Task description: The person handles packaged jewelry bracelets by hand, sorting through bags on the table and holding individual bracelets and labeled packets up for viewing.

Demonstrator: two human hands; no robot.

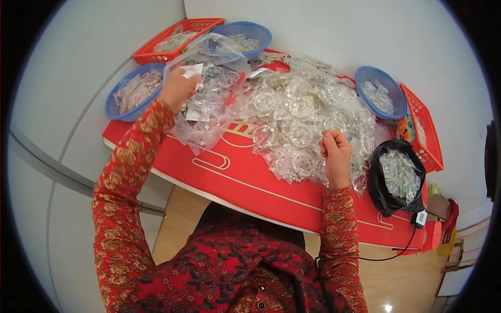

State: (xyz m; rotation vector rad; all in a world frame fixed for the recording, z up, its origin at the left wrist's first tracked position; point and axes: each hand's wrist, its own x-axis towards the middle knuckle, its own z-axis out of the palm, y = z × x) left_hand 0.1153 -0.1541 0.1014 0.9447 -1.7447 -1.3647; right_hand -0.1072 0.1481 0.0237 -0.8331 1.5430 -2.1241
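While the left hand (180, 89) is above the clear plastic bag (201, 136), its fingers are closed on a white card (193, 70). The right hand (338, 155) hovers at the near right side of the packet pile (300, 107), fingers curled in and thumb against forefinger; whether anything is pinched there cannot be told. The pile, loose clear packets, covers the middle of the red tabletop (250, 185). The plastic bag, mouth open, contains similar packets. Packets also lie in the left basin (124, 117), the rear basin (270, 39) and the right basin (402, 103), all blue, and in the rear red basket (211, 22). The black bag (377, 194), open-topped, holds more beside the right red basket (432, 152). Between pile and near edge, a strip of tabletop shows, widest at left.
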